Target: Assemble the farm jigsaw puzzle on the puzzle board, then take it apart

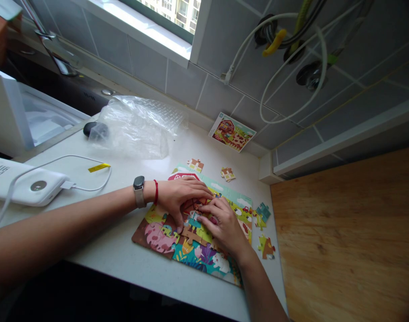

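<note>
A colourful farm-scene jigsaw puzzle (221, 264), largely joined up, lies on the white counter. My left hand (182, 197) rests across its upper left part, palm down, fingers stretched out and thumb apart. My right hand (224, 221) is over the middle of the puzzle, its bent fingers and thumb on a puzzle piece (194, 220) with a figure in blue. Part of that piece is hidden by the fingers. Loose pieces lie above the puzzle, such as a brown-and-cream piece (228, 174), and to its right, such as a yellow-green and brown piece (266, 247).
A picture card (233, 132) of the farm scene leans on the tiled wall. Clear plastic wrap (133, 129) and a black mouse (90, 129) lie behind at left. A white power bank (26, 183) with a cable is nearer. A wooden board (345, 237) borders the right side.
</note>
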`<state>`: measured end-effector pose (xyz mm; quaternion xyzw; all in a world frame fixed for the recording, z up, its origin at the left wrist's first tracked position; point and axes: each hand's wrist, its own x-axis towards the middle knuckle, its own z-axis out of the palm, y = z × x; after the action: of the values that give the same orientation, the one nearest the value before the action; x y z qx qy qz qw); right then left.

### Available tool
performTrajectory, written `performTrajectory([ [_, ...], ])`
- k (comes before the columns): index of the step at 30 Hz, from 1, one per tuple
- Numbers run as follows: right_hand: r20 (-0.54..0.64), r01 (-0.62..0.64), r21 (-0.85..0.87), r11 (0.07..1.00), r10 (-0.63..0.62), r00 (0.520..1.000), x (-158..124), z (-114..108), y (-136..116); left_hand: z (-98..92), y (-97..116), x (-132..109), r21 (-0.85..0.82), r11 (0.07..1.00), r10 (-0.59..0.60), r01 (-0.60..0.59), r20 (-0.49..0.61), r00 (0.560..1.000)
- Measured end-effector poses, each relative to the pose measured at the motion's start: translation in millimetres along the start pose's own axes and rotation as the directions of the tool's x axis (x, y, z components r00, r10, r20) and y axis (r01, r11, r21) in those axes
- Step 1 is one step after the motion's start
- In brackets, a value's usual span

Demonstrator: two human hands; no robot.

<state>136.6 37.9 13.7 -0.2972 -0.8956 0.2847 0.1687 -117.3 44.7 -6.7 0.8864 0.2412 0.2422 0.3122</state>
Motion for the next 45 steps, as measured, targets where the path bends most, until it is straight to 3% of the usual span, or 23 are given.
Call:
performTrajectory([
  [9, 0.104, 0.000, 0.010, 1.000, -0.001, 0.995, -2, -10, 3, 0.0, -1, -1, 0.009, 1.000, 0.010, -0.010, -0.003, 1.000],
  [22, 0.147, -0.004, 0.016, 1.000, 0.002, 0.989, -2, -15, -5, -2.1, 2, 0, -0.016, 0.999, 0.040, -0.040, -0.020, 0.999],
  [30, -0.026, 0.229, 0.053, 0.972, -0.228, 0.973, -6, 9, -18, -2.5, 0, -1, -0.032, 0.999, 0.013, -0.013, -0.021, 1.000],
  [33, 0.055, 0.309, 0.044, 0.950, -0.311, 0.949, -10, 20, -32, -2.9, 0, -1, -0.063, 0.998, -0.002, -0.001, -0.048, 0.999],
  [37, 0.164, 0.329, -0.030, 0.944, -0.320, 0.933, -13, 31, -42, -2.5, 2, 2, -0.050, 0.998, -0.035, 0.032, -0.064, 0.997],
  [45, 0.204, 0.306, -0.068, 0.949, -0.288, 0.936, -11, 35, -41, -1.6, 4, 3, -0.065, 0.995, -0.083, 0.079, -0.068, 0.994],
])
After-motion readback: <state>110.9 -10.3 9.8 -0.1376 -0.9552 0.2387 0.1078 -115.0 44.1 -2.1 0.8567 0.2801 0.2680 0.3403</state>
